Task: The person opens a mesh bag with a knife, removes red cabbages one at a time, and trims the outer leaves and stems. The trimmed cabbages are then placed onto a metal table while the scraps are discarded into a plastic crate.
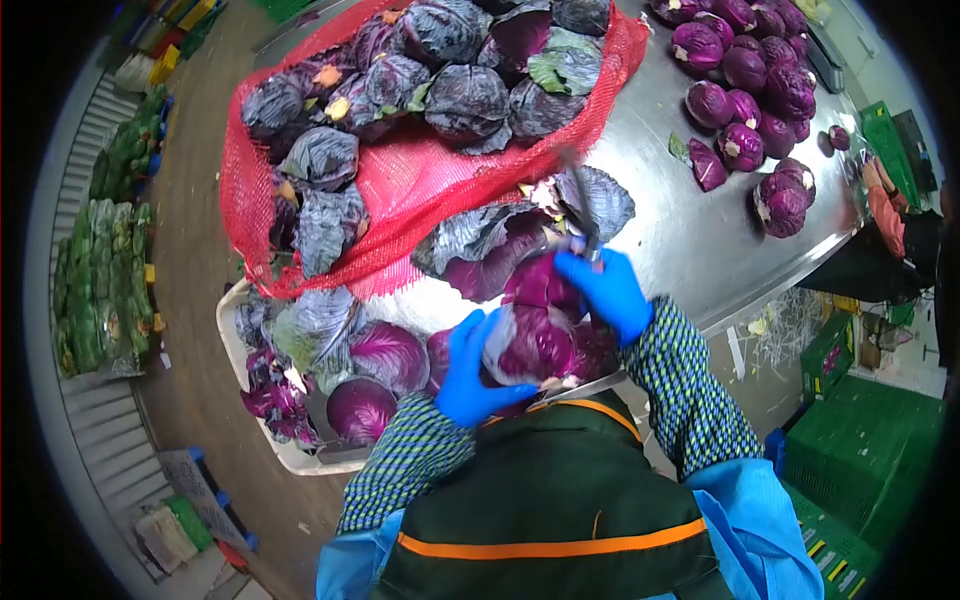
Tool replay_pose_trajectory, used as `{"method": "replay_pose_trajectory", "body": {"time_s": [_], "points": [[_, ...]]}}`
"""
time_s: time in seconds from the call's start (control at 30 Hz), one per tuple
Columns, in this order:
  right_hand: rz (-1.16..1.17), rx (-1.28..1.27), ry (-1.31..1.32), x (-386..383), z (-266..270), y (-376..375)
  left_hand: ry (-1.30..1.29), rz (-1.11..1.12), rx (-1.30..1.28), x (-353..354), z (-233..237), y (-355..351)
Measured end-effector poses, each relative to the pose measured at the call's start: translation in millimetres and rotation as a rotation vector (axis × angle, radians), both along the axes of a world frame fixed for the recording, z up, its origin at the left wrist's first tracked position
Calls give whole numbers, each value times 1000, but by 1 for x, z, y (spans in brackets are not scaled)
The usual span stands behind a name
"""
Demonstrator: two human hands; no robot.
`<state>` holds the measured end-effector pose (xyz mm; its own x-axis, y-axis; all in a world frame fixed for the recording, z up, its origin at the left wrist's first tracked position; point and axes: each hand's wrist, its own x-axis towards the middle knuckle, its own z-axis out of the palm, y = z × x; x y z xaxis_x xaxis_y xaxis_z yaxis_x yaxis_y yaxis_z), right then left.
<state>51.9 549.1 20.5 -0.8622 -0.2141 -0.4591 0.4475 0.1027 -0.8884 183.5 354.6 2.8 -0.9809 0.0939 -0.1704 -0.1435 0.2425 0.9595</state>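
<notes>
Left hand point(466, 372): blue glove, fingers wrapped round the near side of a red cabbage point(532, 345).
Right hand point(606, 292): blue glove, closed on the handle of a knife point(580, 200). The blade points away from the body, past the far side of the head.
Cabbage position: between the two hands, at the near rim of the steel table point(690, 250), just in front of the apron. Loose outer leaves point(480, 240) are splayed behind it.
Risk, cut: the blade is near the left glove. A slip on a smooth leaf would likely carry the edge toward those fingers.
Risk, drop: the head appears to sit partly over the table edge. If the left grip loosens, it could roll down toward the white crate point(228, 335).
Risk, snag: the red net sack point(400, 185) of untrimmed heads crowds the spot. Mesh or loose leaves could catch the blade.
Far table: trimmed heads point(750, 75) lie well apart, upper right.
Hidden: the blade is blurred, so its edge direction is unreadable, and the handle is wholly inside the glove.
Hidden: the stalk end of the held cabbage and its underside are not visible.
Cut off: an orange shape point(886, 215) at the right rim may be another person's sleeve; cannot tell.
</notes>
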Motion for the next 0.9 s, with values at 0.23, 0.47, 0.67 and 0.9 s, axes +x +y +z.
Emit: {"method": "replay_pose_trajectory", "body": {"time_s": [0.23,0.47,0.67,0.9], "points": [[37,85,-107,6,21,10,67,134,-200,-4,-9,16],[232,220,54,41,-12,18,143,109,-459,-2,7,16],[475,425,161,20,4,21,158,59,-325,-1,-6,4],[-37,155,-207,-4,-38,28,-72,442,-278,-46,-11,-59]]}}
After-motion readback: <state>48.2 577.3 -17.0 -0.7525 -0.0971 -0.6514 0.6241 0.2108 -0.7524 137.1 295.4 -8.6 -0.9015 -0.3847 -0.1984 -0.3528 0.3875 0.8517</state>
